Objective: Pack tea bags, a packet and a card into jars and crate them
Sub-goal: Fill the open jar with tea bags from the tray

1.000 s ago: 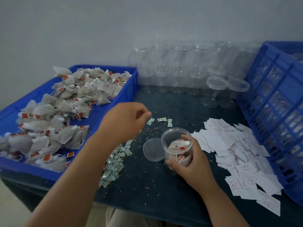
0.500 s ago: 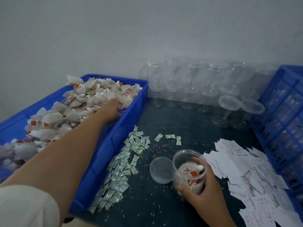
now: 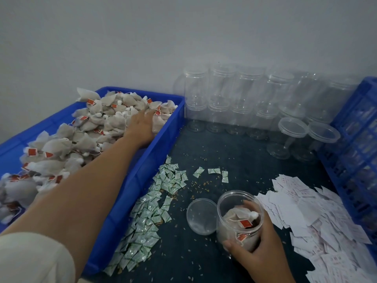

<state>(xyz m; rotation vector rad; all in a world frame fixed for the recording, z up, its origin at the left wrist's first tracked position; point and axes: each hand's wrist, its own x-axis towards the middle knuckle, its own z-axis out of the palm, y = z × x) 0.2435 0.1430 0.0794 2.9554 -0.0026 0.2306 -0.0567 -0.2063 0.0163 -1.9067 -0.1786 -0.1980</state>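
Change: left hand (image 3: 142,125) now lies deeper in the blue tray (image 3: 142,172), on the tea bags (image 3: 98,127).
Left fingers: spread flat over the pile (whether they hold a bag, I cannot tell).
Right hand (image 3: 259,250): fingers wrapped around the open jar (image 3: 238,219), tea bags inside.
Lid (image 3: 201,216): on the counter (image 3: 204,260), touching the jar.
Packets (image 3: 151,209): beside the tray.
Cards (image 3: 318,221): right of the jar.

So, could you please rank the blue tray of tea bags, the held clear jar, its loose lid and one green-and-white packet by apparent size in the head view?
1. Blue plastic tray
2. Clear plastic jar
3. Clear round lid
4. Green-and-white packet
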